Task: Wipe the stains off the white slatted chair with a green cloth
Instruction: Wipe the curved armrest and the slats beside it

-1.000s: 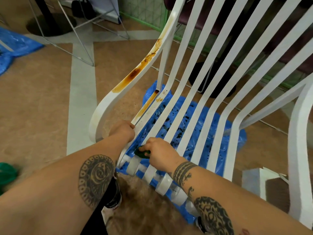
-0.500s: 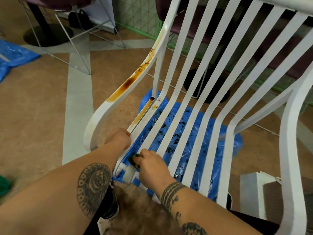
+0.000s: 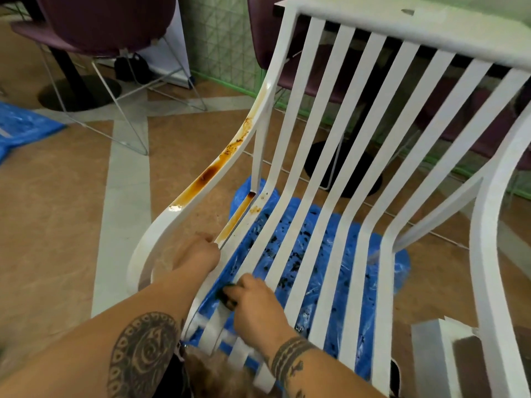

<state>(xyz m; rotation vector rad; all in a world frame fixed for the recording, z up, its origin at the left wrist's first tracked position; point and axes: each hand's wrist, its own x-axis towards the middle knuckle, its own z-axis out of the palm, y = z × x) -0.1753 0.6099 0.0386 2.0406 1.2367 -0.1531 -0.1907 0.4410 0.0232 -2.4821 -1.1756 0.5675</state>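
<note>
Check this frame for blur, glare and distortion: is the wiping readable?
Head view: wide-angle stretch at the edges; the white slatted chair has a motion-smeared top rail; small glints on its stained armrest; right hand sharp enough, green cloth mostly hidden under it.

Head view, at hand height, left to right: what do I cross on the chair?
On the chair: front curl of the stained armrest → left hand gripping the seat's side → green cloth → right hand holding it → far-side armrest.

Tan floor (image 3: 57, 225), blue sheet (image 3: 400, 265) beneath white chair (image 3: 402, 27).
</note>
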